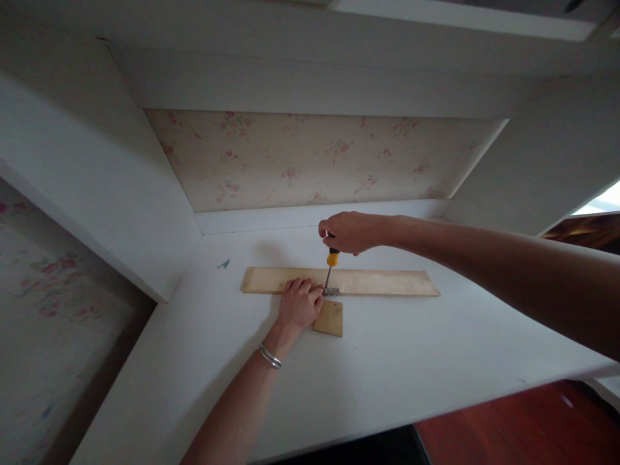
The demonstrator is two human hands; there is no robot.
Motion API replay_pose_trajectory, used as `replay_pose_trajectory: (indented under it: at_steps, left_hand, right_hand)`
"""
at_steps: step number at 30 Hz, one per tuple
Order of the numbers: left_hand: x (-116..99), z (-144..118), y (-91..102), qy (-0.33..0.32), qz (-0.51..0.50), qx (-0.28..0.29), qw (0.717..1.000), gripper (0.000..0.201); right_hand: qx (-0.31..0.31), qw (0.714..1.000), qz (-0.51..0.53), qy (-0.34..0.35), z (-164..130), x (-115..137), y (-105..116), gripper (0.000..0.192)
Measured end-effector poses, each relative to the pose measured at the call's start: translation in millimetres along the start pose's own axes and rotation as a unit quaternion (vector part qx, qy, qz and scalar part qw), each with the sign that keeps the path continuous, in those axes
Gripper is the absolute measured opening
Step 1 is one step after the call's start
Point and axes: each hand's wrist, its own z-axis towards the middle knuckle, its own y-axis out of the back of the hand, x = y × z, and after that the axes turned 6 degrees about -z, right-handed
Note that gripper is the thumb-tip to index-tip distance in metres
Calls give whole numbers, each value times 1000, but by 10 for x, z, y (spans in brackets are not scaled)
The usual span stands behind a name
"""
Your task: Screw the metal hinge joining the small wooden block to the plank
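A long wooden strip (382, 282) is laid flat on the white bench (387, 361), running left to right just in front of the floral back panel (310, 158). At the near edge of the strip, about its middle, a small metal hinge (331, 292) is seen, and a small square wooden piece (329, 318) lies touching the strip just below that hinge. A screwdriver (330, 266) with a yellow and black handle is held nearly upright over the strip, its tip set on the hinge; the right hand (351, 232) is closed in a full grip around the handle top. The left hand (299, 302), a silver bracelet (269, 356) at its wrist, is pressed flat on the strip just left of the hinge, fingers loosely curled, nothing clasped.
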Motion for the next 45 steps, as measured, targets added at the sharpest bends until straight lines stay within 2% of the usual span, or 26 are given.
replay_pose_trajectory:
  at_steps: [3,4,8,9,12,14,19,22,24,29,32,35,39,41,43,45]
  left_hand:
    - [-4,-2,-3,2,0,2,1000,18]
    - [-5,-3,-4,3,1,2,1000,18]
    - [-8,-5,-7,4,5,-1,1000,18]
    - [-8,-4,-8,3,6,-3,1000,18]
    - [-2,-3,-17,0,2,-7,1000,18]
    - [5,-3,-27,1,-2,-8,1000,19]
    - [11,-6,-25,-2,-9,-1,1000,22]
    - [-6,-4,-4,1,-13,-1,1000,24]
    - [-21,-1,5,1,-15,-4,1000,21]
    - [-20,2,-19,4,-10,-17,1000,19]
    - [-1,3,-44,0,-6,-19,1000,19]
    - [6,4,-51,-3,-10,-17,1000,18]
    - [-3,4,-44,-1,-10,-20,1000,17]
    - [-7,2,-43,0,-11,-21,1000,17]
    - [-7,2,-45,1,-11,-21,1000,17]
    - [-6,2,-48,1,-11,-19,1000,18]
  right_hand:
    - [-28,997,12,75,-17,-7,-8,32]
    - [-31,997,11,73,-21,-3,-6,33]
    - [-10,1000,-25,-16,-35,27,13,34]
    - [-9,999,-30,-17,-39,31,16,32]
    - [-24,999,-14,39,-51,25,14,22]
    - [-30,998,4,61,-53,20,6,31]
    - [-26,999,-18,-5,-41,44,-2,35]
    - [-21,999,-23,23,-44,56,6,27]
    - [-20,999,-12,38,-46,58,10,30]
    - [-16,999,-27,-30,-27,72,-6,38]
    - [-37,999,-36,17,-31,74,-13,27]
    - [-36,998,-9,57,-50,70,-10,31]
    - [-35,999,-19,1,-63,73,-13,35]
    - [-39,999,-35,-15,-67,73,-13,30]
    - [-41,999,-30,13,-76,70,-7,24]
    - [-38,998,-7,47,-84,64,1,29]
